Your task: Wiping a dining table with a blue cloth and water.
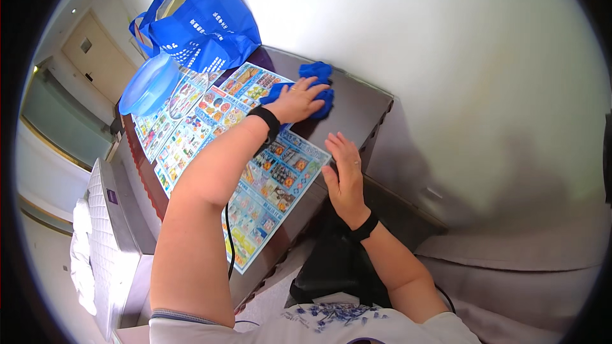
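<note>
A bunched blue cloth (pixel 326 99) lies near the back edge of the dark table (pixel 357 99), partly over the printed flyers. My left hand (pixel 298 102) rests palm down on it, fingers spread across the fabric. Beneath my left wrist and forearm are colourful flyers (pixel 191 130) with rows of small product pictures. My right hand (pixel 346 181) is open and empty at the table's right-hand side. Its thumb is by the corner of the nearest flyer (pixel 280 185); whether it touches the paper I cannot tell. Both wrists wear black bands.
At the far left a blue shopping bag (pixel 213 32) stands on the table against the white wall (pixel 414 25). Before it, a translucent blue basin (pixel 150 86) leans on its side. A dark seat (pixel 341 258) is close to me, with a mattress (pixel 115 229) at left. A black cable (pixel 229 242) hangs by my left arm.
</note>
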`<state>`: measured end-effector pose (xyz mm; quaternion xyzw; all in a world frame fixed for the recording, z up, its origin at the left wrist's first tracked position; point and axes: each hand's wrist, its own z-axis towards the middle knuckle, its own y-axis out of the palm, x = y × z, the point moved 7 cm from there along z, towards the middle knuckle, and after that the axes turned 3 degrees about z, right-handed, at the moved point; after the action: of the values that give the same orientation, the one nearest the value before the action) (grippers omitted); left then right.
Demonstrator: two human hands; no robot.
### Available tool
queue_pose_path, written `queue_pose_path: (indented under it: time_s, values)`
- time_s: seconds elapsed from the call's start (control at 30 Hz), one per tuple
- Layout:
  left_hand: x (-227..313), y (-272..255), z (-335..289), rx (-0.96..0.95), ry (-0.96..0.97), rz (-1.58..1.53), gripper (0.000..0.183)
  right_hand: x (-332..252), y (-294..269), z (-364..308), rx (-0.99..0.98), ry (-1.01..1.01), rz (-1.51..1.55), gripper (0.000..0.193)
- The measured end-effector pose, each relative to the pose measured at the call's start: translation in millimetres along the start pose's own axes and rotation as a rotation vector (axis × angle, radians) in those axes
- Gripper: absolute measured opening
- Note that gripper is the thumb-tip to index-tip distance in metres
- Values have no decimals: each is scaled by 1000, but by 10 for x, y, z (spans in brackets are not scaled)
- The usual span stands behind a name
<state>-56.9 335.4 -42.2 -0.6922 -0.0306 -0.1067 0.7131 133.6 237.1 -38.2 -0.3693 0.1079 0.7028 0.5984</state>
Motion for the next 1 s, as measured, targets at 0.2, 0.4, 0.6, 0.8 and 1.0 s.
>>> queue_pose_path:
  time_s: [0.2, 0.4, 0.6, 0.8, 1.0]
  values:
    - [-1038, -107, 104, -30, -318, 10, 51, 10, 150, -4, -97, 32, -113, 40]
    - [-1797, -234, 103, -56, -543, 30, 53, 61, 125, 18, -149, 42, -123, 41]
    - [-2155, -241, 79, -23, -625, 16, 53, 46, 138, 5, -148, 43, -112, 42]
    - [-1953, -211, 23, -1, -638, 53, 53, 30, 109, 18, -127, 24, -120, 42]
    - [-1114, -92, -177, -29, -396, 18, 53, 22, 119, 10, -100, 15, -130, 42]
